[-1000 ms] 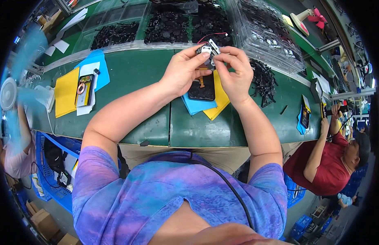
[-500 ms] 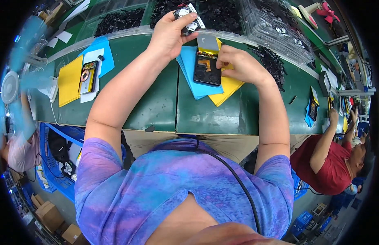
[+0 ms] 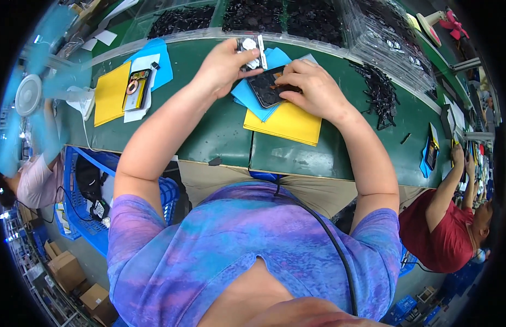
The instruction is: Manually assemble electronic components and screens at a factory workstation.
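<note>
My left hand point(image 3: 223, 66) pinches a small black-and-white phone part point(image 3: 250, 53) between thumb and fingers, held up above the bench. Just to its right and nearer lies an opened black phone point(image 3: 263, 89), turned at a slant. My right hand point(image 3: 314, 90) is closed over the phone's right side, fingers on top and thumb at the near edge. That hand hides much of the phone's inside. Under the phone are blue sheets point(image 3: 243, 94), and a yellow sheet stack point(image 3: 283, 126) lies partly below them, nearer to me.
Left on the green bench point(image 3: 204, 136), another opened phone point(image 3: 135, 90) rests on white paper beside yellow point(image 3: 112, 92) and blue sheets point(image 3: 161, 62). Clear trays point(image 3: 253, 16) of black parts line the back. Loose black strips point(image 3: 379, 95) lie right. A co-worker point(image 3: 446, 229) sits at right.
The phone has turned to a slant, its lower end swinging left, with my right hand on it. The yellow stack has turned too. My left hand still holds the part, now closer to the phone.
</note>
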`<state>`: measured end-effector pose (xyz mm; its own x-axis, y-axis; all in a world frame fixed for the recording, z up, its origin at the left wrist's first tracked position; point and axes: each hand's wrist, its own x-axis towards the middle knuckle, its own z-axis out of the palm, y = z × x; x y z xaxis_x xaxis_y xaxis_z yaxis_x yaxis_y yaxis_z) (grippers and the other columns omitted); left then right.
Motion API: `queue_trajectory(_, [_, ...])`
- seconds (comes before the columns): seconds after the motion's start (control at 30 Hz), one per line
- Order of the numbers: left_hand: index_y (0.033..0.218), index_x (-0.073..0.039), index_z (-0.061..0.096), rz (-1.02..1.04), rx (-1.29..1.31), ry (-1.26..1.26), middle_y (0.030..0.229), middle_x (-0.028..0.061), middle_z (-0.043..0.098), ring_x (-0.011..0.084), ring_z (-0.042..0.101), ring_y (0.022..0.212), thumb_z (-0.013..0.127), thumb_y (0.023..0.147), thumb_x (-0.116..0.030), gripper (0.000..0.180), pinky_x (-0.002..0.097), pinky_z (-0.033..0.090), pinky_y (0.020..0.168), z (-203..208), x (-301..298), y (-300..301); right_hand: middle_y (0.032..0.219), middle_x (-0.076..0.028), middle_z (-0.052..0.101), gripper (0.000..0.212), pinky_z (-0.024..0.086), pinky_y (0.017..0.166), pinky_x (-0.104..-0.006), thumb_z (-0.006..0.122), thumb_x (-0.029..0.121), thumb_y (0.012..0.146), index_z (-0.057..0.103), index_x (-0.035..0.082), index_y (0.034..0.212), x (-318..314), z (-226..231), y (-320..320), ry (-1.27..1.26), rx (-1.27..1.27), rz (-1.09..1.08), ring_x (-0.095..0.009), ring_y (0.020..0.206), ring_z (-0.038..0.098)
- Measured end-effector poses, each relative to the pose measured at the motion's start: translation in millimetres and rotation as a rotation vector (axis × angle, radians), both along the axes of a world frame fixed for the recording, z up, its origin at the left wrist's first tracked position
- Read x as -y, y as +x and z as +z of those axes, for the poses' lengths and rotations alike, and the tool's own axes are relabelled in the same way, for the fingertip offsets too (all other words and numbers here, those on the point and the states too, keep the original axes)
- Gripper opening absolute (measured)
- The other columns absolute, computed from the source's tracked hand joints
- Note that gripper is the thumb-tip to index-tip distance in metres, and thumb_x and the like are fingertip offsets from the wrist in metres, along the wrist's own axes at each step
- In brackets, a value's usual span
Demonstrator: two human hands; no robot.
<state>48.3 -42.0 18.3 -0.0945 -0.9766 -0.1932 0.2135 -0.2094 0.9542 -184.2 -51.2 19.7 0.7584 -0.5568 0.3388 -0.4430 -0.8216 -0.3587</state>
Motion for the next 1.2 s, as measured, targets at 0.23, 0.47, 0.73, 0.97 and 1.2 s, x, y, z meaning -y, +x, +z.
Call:
queue_trajectory(0.23, [0.122,-0.001,0.054,0.022,-0.074,0.048,0.115,0.008,0.064,0.0177,0.065,0.104,0.056,0.098,-0.005,0.024,0.0367,0.057,0.092,-12.5,-7.6,-2.1,0.096,-0.001,0.063,0.014,0.045,0.089,-0.0381,0.076,0.015,0.077,0.076,0.012,0.09,3.1,-12.2,9.6,-0.064,0.003,-0.089,-0.022,0.098,0.058])
queue_trajectory(0.47, [0.112,-0.001,0.061,-0.005,0.15,-0.207,0.101,0.0044,0.068,0.0121,0.064,0.093,0.06,0.095,-0.004,0.017,0.0309,0.054,0.085,-19.2,4.7,-4.7,0.097,0.0,0.063,0.004,0.04,0.087,-0.0421,0.074,0.018,0.077,0.075,0.015,0.08,16.8,-12.7,9.8,-0.04,0.151,-0.164,-0.025,0.101,0.055])
queue_trajectory(0.73, [0.099,0.002,0.063,0.073,0.409,-0.373,0.082,0.0067,0.068,0.0091,0.064,0.077,0.067,0.089,-0.009,0.015,0.0293,0.051,0.069,-46.1,-2.2,2.2,0.109,-0.004,0.062,0.01,0.036,0.096,-0.0422,0.077,0.017,0.075,0.075,0.016,0.084,9.1,-25.4,17.8,0.035,0.183,-0.186,-0.026,0.112,0.053])
queue_trajectory(0.97, [0.092,0.002,0.062,0.066,0.365,-0.337,0.079,0.0089,0.069,0.0126,0.066,0.074,0.069,0.087,-0.011,0.016,0.0312,0.051,0.066,-40.0,-7.8,-1.1,0.109,-0.005,0.066,0.01,0.036,0.099,-0.0412,0.076,0.017,0.079,0.075,0.012,0.088,17.1,-29.9,17.8,0.23,0.236,-0.256,-0.025,0.112,0.056])
queue_trajectory(1.2, [0.096,0.001,0.065,0.0,0.306,-0.282,0.08,0.0064,0.071,0.0083,0.064,0.074,0.068,0.088,-0.008,0.013,0.0276,0.05,0.066,-38.5,-1.9,-4.7,0.11,-0.006,0.066,0.01,0.034,0.101,-0.0422,0.075,0.02,0.08,0.075,0.012,0.086,23.8,-32.4,13.3,0.27,0.224,-0.303,-0.024,0.113,0.056])
